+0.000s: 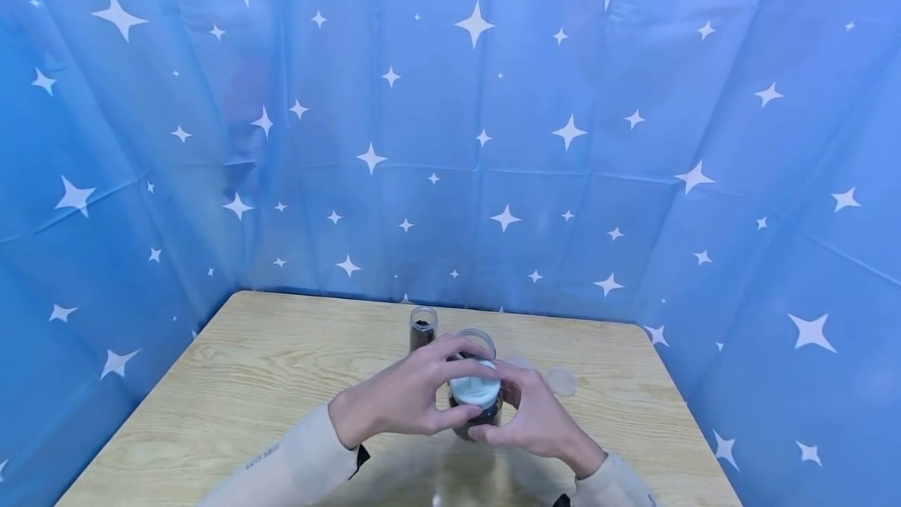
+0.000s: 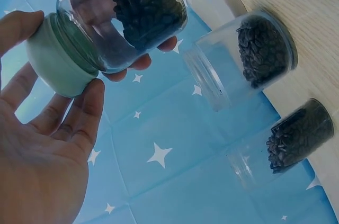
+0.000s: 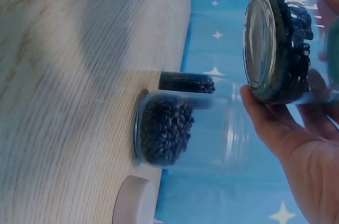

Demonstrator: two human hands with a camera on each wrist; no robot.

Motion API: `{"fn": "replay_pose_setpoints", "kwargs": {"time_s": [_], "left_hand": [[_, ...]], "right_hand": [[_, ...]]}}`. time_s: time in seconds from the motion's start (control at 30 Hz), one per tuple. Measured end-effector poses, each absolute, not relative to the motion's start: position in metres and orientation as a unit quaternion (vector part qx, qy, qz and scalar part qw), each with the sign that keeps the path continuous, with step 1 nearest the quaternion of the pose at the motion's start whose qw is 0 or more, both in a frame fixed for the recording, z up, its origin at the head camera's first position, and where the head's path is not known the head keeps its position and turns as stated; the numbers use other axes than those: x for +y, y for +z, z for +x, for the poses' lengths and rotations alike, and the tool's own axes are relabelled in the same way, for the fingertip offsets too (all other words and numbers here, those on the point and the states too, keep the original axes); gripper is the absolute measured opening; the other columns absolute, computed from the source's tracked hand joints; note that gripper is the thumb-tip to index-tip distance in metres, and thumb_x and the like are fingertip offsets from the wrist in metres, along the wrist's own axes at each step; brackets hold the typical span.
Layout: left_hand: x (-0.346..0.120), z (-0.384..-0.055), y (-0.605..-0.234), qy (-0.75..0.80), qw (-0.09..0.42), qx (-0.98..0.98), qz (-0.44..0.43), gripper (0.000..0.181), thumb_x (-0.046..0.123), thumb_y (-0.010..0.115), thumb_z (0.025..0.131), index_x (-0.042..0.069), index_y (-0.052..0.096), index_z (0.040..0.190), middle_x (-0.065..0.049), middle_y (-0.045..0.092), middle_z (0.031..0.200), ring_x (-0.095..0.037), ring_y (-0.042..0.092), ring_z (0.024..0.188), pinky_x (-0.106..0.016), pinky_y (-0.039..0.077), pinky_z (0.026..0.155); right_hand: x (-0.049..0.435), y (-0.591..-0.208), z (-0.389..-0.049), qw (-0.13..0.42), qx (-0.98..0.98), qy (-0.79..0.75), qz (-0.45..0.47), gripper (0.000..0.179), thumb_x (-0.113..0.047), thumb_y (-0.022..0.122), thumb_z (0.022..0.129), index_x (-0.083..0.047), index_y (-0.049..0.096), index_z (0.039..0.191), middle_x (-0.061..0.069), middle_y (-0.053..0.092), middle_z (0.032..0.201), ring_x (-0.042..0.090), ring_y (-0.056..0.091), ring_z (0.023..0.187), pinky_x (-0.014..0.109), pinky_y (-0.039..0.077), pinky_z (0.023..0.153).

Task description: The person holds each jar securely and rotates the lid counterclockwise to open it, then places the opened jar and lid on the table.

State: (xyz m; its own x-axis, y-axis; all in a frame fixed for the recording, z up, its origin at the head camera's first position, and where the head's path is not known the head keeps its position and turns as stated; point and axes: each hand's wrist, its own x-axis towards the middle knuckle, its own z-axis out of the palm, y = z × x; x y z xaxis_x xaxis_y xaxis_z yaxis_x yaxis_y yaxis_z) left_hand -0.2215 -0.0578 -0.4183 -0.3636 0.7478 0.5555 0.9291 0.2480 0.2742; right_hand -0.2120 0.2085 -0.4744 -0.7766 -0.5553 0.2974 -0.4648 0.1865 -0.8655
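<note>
A clear glass jar [image 2: 87, 15], partly filled with dark beans [image 2: 145, 7], is held up off the table between both hands. Its pale green lid [image 1: 475, 390] sits on the mouth. My left hand [image 2: 50, 123] grips this lid, thumb on one side and fingers curled round the other. Around the glass body curl the fingers of my right hand [image 3: 302, 150], below the lid. The jar's round base [image 3: 259, 44] faces the right wrist camera, its beans lying near that end. From the head view, the fingers of both hands cover much of the jar.
Behind the hands on the wooden table [image 1: 281, 382] stand a wide lidless glass jar [image 3: 212, 134] and a slimmer lidless one [image 1: 423, 323], both with dark beans. A whitish lid [image 3: 135, 200] lies beside them, and a translucent disc [image 1: 561, 382] lies right of the right hand. A starry blue curtain [image 1: 436, 139] surrounds the table.
</note>
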Motion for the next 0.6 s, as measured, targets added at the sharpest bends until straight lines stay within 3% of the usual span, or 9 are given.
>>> {"fn": "replay_pose_setpoints", "kwargs": {"time_s": [0.2, 0.4, 0.6], "left_hand": [[-0.057, -0.221, -0.42, -0.297, 0.164, -0.783, -0.521, 0.042, 0.025, 0.09, 0.104, 0.018, 0.079, 0.143, -0.007, 0.07, 0.15, -0.021, 0.068, 0.14, -0.032, 0.062, 0.117], [-0.051, -0.216, -0.422, -0.319, 0.176, -0.802, -0.473, 0.046, 0.027, 0.092, 0.103, 0.018, 0.078, 0.146, -0.006, 0.07, 0.145, -0.02, 0.071, 0.132, -0.026, 0.065, 0.106], [-0.042, -0.21, -0.423, -0.319, 0.202, -0.827, -0.417, 0.045, 0.032, 0.096, 0.1, 0.019, 0.079, 0.139, -0.004, 0.069, 0.138, -0.017, 0.072, 0.12, -0.021, 0.065, 0.097]], "right_hand": [[0.206, -0.473, -0.213, 0.034, 0.773, -0.545, -0.323, 0.065, -0.014, 0.099, 0.091, -0.028, 0.074, 0.149, 0.003, 0.079, 0.135, 0.015, 0.079, 0.118, 0.034, 0.07, 0.103], [0.203, -0.473, -0.212, 0.019, 0.781, -0.546, -0.302, 0.063, -0.016, 0.1, 0.091, -0.029, 0.075, 0.148, 0.0, 0.08, 0.138, 0.013, 0.08, 0.121, 0.032, 0.068, 0.107], [0.2, -0.474, -0.213, -0.006, 0.782, -0.548, -0.296, 0.064, -0.012, 0.1, 0.09, -0.024, 0.075, 0.147, 0.003, 0.081, 0.138, 0.013, 0.08, 0.123, 0.03, 0.068, 0.107]]}}
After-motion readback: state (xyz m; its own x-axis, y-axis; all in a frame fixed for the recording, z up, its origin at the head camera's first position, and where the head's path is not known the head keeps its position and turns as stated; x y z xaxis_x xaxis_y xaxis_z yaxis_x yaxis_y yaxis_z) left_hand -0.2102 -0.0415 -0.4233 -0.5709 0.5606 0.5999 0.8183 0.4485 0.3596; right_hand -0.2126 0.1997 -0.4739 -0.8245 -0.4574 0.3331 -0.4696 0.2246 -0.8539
